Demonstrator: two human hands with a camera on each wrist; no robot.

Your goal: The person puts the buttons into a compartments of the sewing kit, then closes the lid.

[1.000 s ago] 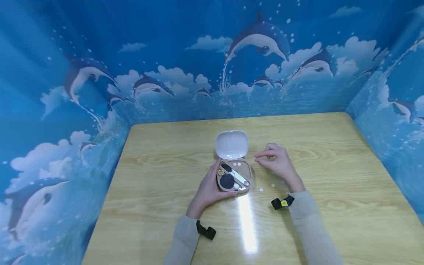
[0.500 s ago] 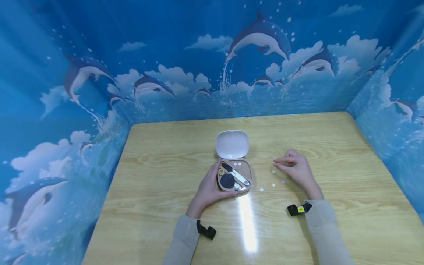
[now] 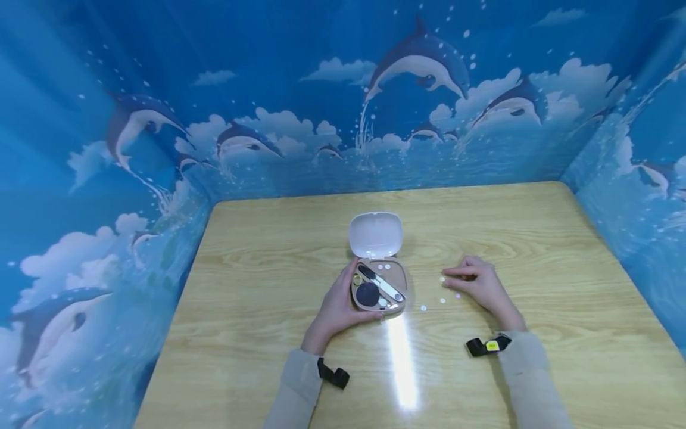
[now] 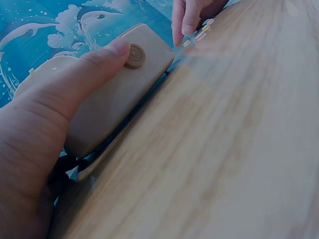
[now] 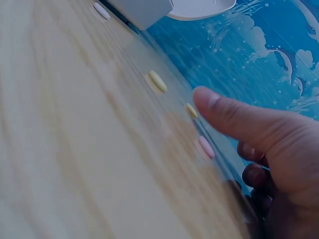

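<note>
My left hand [image 3: 337, 304] grips a small beige case [image 3: 396, 274] on the table, its thumb along the front next to a round button-like clasp [image 4: 135, 56]. The white lid [image 3: 376, 234] stands raised. Inside lie a white tool with a black end [image 3: 387, 285], a round black piece [image 3: 367, 294], a gold ring [image 3: 357, 279] and two small white discs [image 3: 383, 266]. My right hand [image 3: 482, 289] is low to the right, thumb and index finger stretched out and slightly apart beside a small yellow disc [image 5: 192, 110]; its other fingers are curled.
Several small discs lie between case and right hand: a white one [image 5: 101, 11], a larger yellow one [image 5: 157, 81] and a pink one [image 5: 206, 147]. A dolphin-print curtain [image 3: 300, 155] borders the wood-grain table [image 3: 257, 286] at the back and sides.
My right hand has moved away from the case to the right, then slightly nearer to me, down beside the loose discs. My left hand and the case have stayed in place.
</note>
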